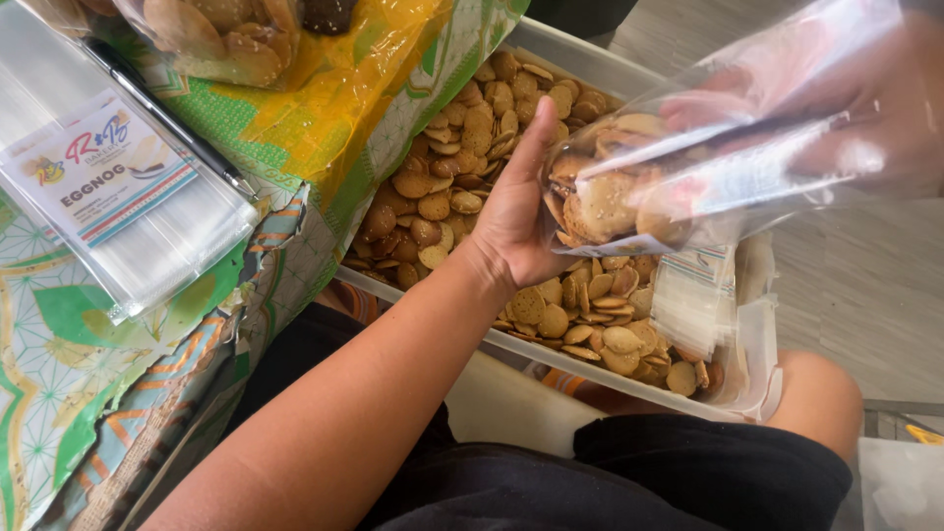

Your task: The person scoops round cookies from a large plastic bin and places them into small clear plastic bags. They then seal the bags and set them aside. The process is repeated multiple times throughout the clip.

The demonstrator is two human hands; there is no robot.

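Our left hand (516, 211) and right hand (885, 98) hold a light, crinkly bag (688, 157) of fragile cookies; we'd grip its edges.

Home packing spot — cookie bin (629, 388), labelled bags (118, 187)

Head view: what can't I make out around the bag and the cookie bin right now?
- Right hand: blurred behind the clear bag, grip unclear.
- Left hand: its fingers are hidden behind the bag.
- Cookie bin: middle covered by hand and bag; far end hidden by the bag.
- Cookies in the bag: count unreadable through glare.
- Top-left bag of cookies: cut off by the frame's top edge.
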